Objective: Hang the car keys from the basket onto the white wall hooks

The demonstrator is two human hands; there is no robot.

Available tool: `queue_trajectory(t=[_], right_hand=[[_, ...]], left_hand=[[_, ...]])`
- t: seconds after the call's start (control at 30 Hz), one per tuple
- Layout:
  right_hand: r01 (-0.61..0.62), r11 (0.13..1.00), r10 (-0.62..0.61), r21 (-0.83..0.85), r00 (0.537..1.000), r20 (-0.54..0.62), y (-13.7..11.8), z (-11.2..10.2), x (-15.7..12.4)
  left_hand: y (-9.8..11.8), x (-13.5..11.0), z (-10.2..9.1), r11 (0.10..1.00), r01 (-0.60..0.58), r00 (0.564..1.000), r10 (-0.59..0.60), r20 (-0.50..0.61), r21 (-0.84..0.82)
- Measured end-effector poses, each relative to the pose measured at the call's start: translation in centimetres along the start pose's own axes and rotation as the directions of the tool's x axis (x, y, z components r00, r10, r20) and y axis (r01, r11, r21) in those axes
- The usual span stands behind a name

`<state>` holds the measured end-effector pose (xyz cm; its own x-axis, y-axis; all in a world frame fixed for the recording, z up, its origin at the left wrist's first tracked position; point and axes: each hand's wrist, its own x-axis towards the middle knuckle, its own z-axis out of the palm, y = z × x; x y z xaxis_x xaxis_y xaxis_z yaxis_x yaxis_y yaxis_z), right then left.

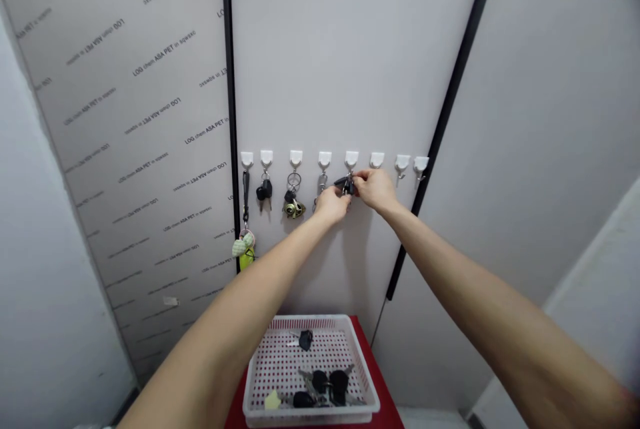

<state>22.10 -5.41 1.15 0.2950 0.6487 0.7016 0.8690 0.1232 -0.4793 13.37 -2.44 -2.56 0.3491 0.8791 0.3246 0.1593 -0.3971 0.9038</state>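
Black-headed key [345, 184] pinched by right hand [374, 190] fingertips, raised level with fifth white wall hook [351, 160]; left hand [331, 206] curled just beside, grip hidden. Neighbouring keys [264, 190] hanging by rings from hooks; loose keys [320, 382] confined by white basket [310, 318] at red table [384, 382] wall edge.

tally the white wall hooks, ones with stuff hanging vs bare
Hooks with something hanging: 5
Bare hooks: 3
Total: 8
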Motion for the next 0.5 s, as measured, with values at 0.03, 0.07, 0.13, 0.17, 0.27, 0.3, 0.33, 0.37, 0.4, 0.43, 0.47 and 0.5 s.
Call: queue_trajectory(t=[0.03,0.07,0.13,0.17,0.27,0.3,0.33,0.37,0.4,0.43,0.47,0.5], right_hand=[[0.029,1.0,-0.029,-0.002,0.999,-0.038,0.2,-0.1,-0.5],[0.057,0.998,-0.058,-0.006,0.994,-0.092,0.4,-0.1,-1.2],[0.108,0.994,-0.108,-0.013,0.975,-0.196,1.1,0.0,-3.3],[0.132,0.991,-0.131,-0.012,0.968,-0.214,1.5,0.3,-4.7],[0.177,0.984,-0.176,0.036,0.984,-0.029,3.5,2.6,-9.9],[0.172,0.984,-0.176,0.052,0.98,0.092,4.2,3.7,-11.9],[0.16,0.985,-0.169,0.06,0.961,0.219,4.9,4.9,-14.0],[0.144,0.988,-0.154,0.056,0.928,0.339,5.5,6.1,-16.0],[0.131,0.99,-0.136,0.043,0.886,0.444,6.0,7.2,-18.0],[0.127,0.992,-0.12,0.023,0.838,0.533,6.4,8.2,-19.8],[0.133,0.991,-0.106,0.0,0.788,0.606,6.6,9.1,-21.4],[0.147,0.989,-0.095,-0.023,0.742,0.663,6.7,9.8,-22.8]], left_hand=[[-0.5,-0.7,0.1,0.999,-0.023,0.999,0.022,0.031,0.044],[-1.2,-1.6,0.1,0.994,-0.057,0.997,0.052,0.063,0.089],[-3.1,-3.7,0.1,0.981,-0.133,0.984,0.113,0.14,0.141],[-4.4,-4.8,0.0,0.976,-0.158,0.975,0.13,0.181,0.149],[-9.3,-8.5,-0.7,0.975,-0.124,0.959,0.07,0.273,0.186],[-11.1,-9.7,-1.0,0.971,-0.084,0.959,0.018,0.281,0.223],[-13.0,-10.8,-1.4,0.96,-0.04,0.96,-0.04,0.276,0.277],[-14.7,-12.0,-1.7,0.939,0.0,0.96,-0.096,0.262,0.344],[-16.3,-13.0,-2.0,0.908,0.029,0.959,-0.143,0.244,0.419],[-17.6,-14.0,-2.3,0.871,0.047,0.957,-0.18,0.229,0.489],[-18.8,-14.9,-2.5,0.833,0.054,0.954,-0.206,0.219,0.55],[-19.7,-15.7,-2.6,0.8,0.053,0.95,-0.225,0.216,0.597]])
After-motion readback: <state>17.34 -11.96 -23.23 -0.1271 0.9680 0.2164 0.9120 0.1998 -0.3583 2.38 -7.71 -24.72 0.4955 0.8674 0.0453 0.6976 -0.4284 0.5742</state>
